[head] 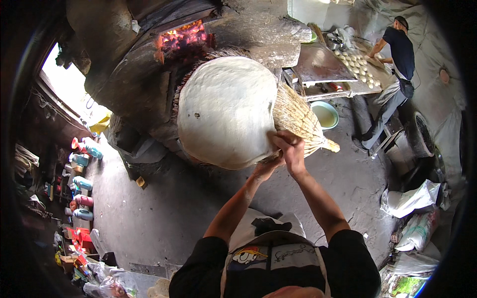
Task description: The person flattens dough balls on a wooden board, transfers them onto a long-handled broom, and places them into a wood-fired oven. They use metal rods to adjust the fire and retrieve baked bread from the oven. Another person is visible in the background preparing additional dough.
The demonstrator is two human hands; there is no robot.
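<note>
A large round sheet of flattened dough with a small dark spot lies spread over a straw bundle. The straw fans out beneath the dough and narrows to a bound handle at the right. My right hand pinches the dough's lower right edge, its fingers curled. Just below and left of it, my left hand reaches to the underside of the same edge. Its fingers are mostly hidden by the dough and my right hand, so its hold cannot be made out.
Glowing embers burn in an oven opening just beyond the dough. A bowl of cloudy liquid stands right of the straw. Farther right, a person works at a table with several dough balls. Thermos flasks line the left side.
</note>
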